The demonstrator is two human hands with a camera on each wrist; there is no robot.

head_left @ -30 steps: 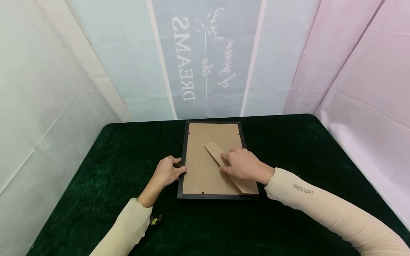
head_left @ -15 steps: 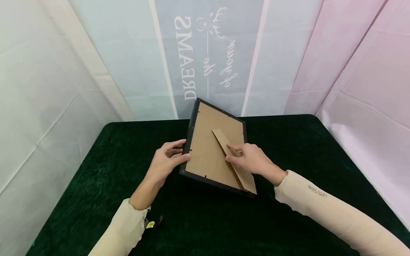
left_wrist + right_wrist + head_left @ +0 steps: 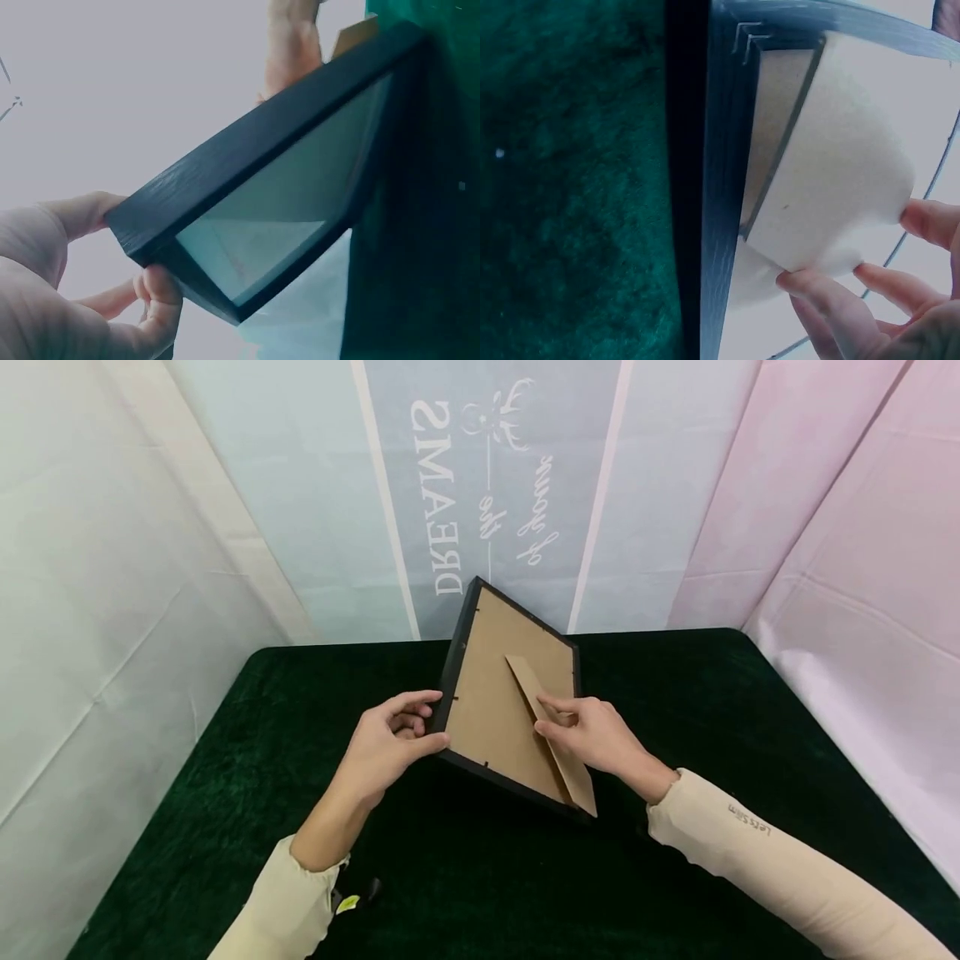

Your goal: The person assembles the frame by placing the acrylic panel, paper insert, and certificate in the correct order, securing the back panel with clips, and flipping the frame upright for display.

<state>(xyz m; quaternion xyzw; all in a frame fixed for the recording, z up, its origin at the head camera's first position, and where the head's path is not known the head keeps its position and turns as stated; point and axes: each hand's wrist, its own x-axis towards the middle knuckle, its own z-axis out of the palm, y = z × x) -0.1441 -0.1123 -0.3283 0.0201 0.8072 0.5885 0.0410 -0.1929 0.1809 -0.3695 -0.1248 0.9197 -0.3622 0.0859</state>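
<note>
A black picture frame (image 3: 462, 653) is tilted up, its left side raised and its lower right corner down by the table. Its brown backing board (image 3: 487, 693) faces me. My left hand (image 3: 375, 747) grips the raised left side, thumb over the back edge; in the left wrist view, fingers (image 3: 159, 300) curl under the front, near the glass (image 3: 277, 202). My right hand (image 3: 603, 735) pinches the brown easel stand (image 3: 576, 777), which is angled out from the board. In the right wrist view, fingertips hold both edges of this stand (image 3: 840, 150).
Dark green velvety cloth (image 3: 480, 893) covers the table. A printed pale curtain (image 3: 300, 527) hangs directly behind it, with white and pink fabric at the sides. A small dark object with a yellow-green patch (image 3: 348, 904) shows beside the left sleeve.
The frame has gone from lying flat to tilted, its left side lifted by my left hand. My right hand has stayed at the stand and moved slightly right with it.
</note>
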